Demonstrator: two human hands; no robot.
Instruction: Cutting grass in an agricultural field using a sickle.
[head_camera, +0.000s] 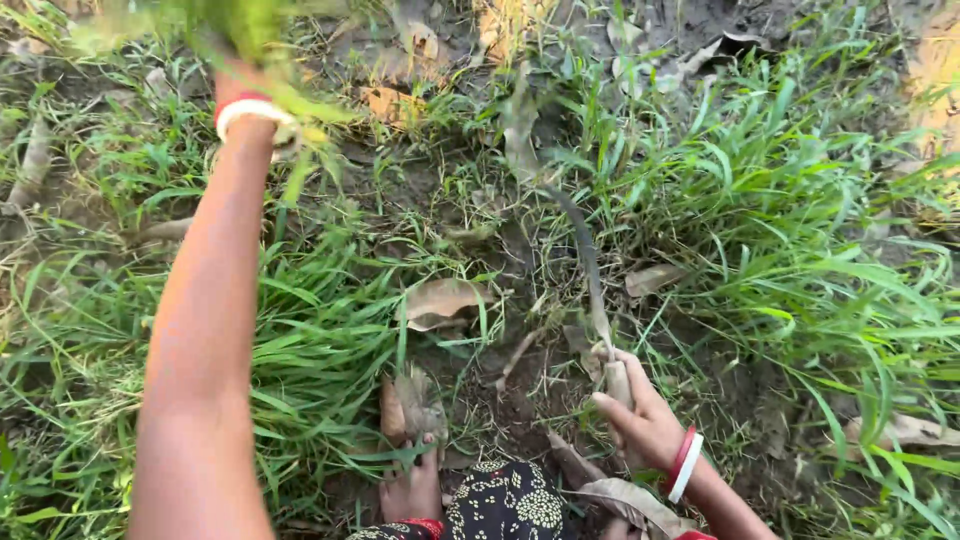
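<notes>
While right hand (645, 425) grips curved dark sickle (590, 270), left hand (235, 60) clutches blurred grass bunch (200, 20).

Dry brown leaves (440, 300) lie scattered over dark bare soil (520, 400) among the green blades. A bare foot (410, 485) rests on the ground at the bottom edge, just beside a dark cloth with pale dotted print (505, 505).

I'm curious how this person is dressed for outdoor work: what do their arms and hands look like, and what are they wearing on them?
Both arms are bare, with no sleeves and no gloves. The left hand is mostly hidden by blurred grass; its wrist carries a red bangle and a white bangle side by side. The right hand wears the same pair, red and white, at the wrist. The fingers show no rings.
</notes>
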